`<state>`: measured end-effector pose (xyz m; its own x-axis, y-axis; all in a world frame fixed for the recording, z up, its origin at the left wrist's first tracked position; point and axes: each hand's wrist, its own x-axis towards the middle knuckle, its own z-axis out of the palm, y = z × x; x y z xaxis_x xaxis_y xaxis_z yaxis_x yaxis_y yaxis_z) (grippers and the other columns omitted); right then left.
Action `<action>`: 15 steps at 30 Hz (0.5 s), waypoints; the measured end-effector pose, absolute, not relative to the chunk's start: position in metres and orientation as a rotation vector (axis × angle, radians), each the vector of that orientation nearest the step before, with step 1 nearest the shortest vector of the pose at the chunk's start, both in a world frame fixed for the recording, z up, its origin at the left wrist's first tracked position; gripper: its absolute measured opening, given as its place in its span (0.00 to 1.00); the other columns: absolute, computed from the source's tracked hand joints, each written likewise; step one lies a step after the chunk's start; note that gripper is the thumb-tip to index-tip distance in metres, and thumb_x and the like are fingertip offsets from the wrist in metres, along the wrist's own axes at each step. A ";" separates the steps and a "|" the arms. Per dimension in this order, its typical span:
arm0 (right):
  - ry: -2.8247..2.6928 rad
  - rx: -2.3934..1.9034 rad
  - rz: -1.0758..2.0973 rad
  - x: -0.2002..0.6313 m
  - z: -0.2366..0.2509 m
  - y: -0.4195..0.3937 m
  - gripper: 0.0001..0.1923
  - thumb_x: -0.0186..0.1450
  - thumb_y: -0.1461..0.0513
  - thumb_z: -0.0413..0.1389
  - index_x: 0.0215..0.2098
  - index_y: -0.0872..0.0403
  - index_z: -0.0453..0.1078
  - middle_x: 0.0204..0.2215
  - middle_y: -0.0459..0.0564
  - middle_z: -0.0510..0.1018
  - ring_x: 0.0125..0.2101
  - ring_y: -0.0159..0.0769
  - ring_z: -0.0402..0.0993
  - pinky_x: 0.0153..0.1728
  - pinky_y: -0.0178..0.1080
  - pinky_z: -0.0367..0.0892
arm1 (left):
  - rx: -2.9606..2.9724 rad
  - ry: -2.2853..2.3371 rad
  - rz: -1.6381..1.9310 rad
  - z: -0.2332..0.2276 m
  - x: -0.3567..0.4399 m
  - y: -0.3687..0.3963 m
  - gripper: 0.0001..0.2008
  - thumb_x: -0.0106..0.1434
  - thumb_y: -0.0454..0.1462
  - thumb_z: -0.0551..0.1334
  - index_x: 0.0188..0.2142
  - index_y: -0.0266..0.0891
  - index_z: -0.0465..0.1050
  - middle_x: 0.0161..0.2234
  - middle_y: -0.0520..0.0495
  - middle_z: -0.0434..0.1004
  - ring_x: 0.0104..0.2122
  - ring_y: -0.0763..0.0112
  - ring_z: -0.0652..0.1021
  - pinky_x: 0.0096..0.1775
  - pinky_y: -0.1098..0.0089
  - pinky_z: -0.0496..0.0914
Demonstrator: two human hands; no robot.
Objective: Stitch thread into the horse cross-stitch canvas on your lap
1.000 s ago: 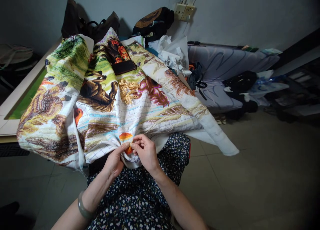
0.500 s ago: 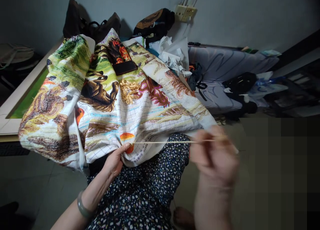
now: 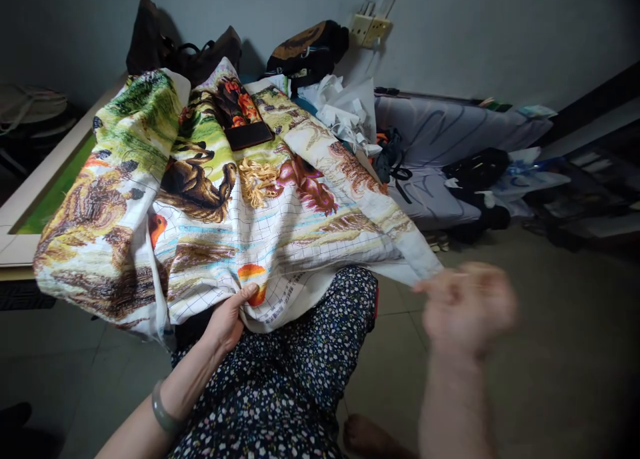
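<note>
Head view, downward over lap

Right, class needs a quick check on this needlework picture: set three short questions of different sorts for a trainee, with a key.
1. True or false: the left hand grips the embroidered cloth beside an orange stitched patch.
2. Which describes the right hand? A) resting on the cloth B) raised out to the side, blurred C) holding the dark wallet
3. Fill in: the left wrist wears a grey-green ____.

Key
1. True: the thumb presses on the cloth's edge by the patch.
2. B: it is off the cloth, over the floor, and too blurred to show what its fingers hold.
3. bangle.
</note>
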<state>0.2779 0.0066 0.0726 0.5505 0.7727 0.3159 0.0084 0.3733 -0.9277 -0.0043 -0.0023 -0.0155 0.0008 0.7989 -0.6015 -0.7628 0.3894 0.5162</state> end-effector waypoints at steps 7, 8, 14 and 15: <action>-1.520 -1.335 1.237 0.147 0.009 -0.007 0.10 0.66 0.61 0.52 0.40 0.56 0.74 0.17 0.43 0.70 0.17 0.28 0.66 0.19 0.29 0.63 | 0.064 1.025 1.221 -0.006 -0.002 -0.002 0.18 0.49 0.28 0.69 0.42 0.31 0.77 0.38 0.40 0.82 0.43 0.58 0.80 0.49 0.63 0.73; -1.566 -1.341 1.191 0.139 0.007 -0.008 0.11 0.65 0.61 0.52 0.39 0.56 0.75 0.17 0.43 0.71 0.18 0.28 0.67 0.20 0.29 0.64 | 0.064 1.035 1.214 -0.005 -0.001 -0.002 0.17 0.49 0.29 0.70 0.41 0.31 0.77 0.37 0.40 0.82 0.42 0.58 0.80 0.48 0.63 0.73; -1.658 -1.357 1.054 0.133 0.008 -0.002 0.11 0.65 0.63 0.53 0.38 0.55 0.78 0.17 0.45 0.74 0.18 0.31 0.70 0.21 0.30 0.65 | 0.073 1.056 1.199 -0.006 -0.002 -0.002 0.15 0.48 0.30 0.70 0.38 0.30 0.77 0.35 0.41 0.82 0.38 0.59 0.81 0.45 0.64 0.74; -1.668 -1.359 1.045 0.133 0.008 -0.002 0.12 0.65 0.63 0.53 0.38 0.55 0.78 0.17 0.45 0.74 0.18 0.31 0.70 0.21 0.30 0.65 | 0.076 1.052 1.198 -0.006 -0.002 -0.002 0.15 0.48 0.30 0.70 0.38 0.30 0.77 0.35 0.40 0.82 0.38 0.60 0.81 0.45 0.64 0.74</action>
